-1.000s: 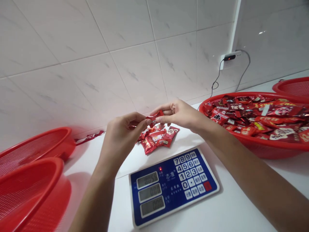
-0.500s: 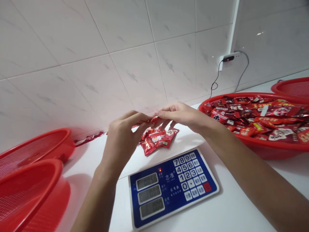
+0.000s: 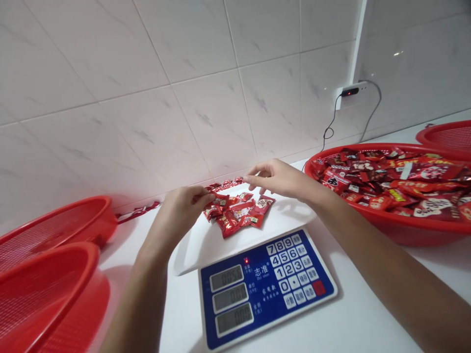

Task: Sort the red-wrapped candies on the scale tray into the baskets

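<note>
My left hand [image 3: 180, 211] is at the left side of a small heap of red snack packets [image 3: 243, 213] on the white pan [image 3: 198, 242] of a digital scale. Its thumb and forefinger pinch the edge of a small red packet [image 3: 221, 200]. Above the pan's far right side hovers my right hand [image 3: 274, 177], fingers slightly bent and apart, holding nothing. The scale's blue panel [image 3: 268, 289] faces me, its top display faintly lit.
A red basket [image 3: 390, 225] full of wrapped snacks stands at the right, with another red basket [image 3: 445, 132] behind it. Two red baskets [image 3: 86, 264] are at the left. More packets [image 3: 224, 185] lie along the tiled wall, where a cable [image 3: 327, 130] hangs.
My hands have parted from the packet they both held above the heap. The left went down and left with a packet; the right let go and stays raised at the right.
</note>
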`<state>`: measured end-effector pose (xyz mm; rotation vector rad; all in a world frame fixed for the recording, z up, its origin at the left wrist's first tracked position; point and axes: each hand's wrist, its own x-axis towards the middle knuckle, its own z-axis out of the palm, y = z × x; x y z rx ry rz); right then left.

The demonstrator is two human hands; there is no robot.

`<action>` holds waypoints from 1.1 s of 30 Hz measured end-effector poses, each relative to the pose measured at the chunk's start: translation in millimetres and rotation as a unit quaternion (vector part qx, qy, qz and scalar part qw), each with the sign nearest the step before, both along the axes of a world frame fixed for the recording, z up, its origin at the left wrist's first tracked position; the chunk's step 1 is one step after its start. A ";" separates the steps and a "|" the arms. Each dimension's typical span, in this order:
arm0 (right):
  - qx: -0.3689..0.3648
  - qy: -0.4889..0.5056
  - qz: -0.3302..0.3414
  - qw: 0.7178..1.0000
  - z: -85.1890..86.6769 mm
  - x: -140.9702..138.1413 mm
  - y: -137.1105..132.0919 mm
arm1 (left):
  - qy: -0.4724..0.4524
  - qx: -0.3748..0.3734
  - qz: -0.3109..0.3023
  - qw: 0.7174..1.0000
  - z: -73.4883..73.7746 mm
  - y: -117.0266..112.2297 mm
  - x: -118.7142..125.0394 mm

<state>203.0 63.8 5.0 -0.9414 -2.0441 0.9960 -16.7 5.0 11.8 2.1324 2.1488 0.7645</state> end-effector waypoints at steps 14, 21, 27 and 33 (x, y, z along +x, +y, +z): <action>0.024 0.030 -0.015 0.999 0.5 1.7 2.7 | -0.054 0.082 0.038 0.994 15.3 -15.2 6.0; -0.001 0.032 0.004 0.999 2.8 0.4 -3.6 | -0.058 0.095 0.034 0.993 14.2 -15.4 12.4; -0.006 0.029 0.001 1.000 3.7 0.9 -4.1 | -0.047 0.093 0.033 0.994 12.4 -14.7 13.0; 0.002 0.041 -0.001 0.999 2.2 2.4 -0.6 | -0.043 0.097 0.031 0.994 11.6 -15.0 14.3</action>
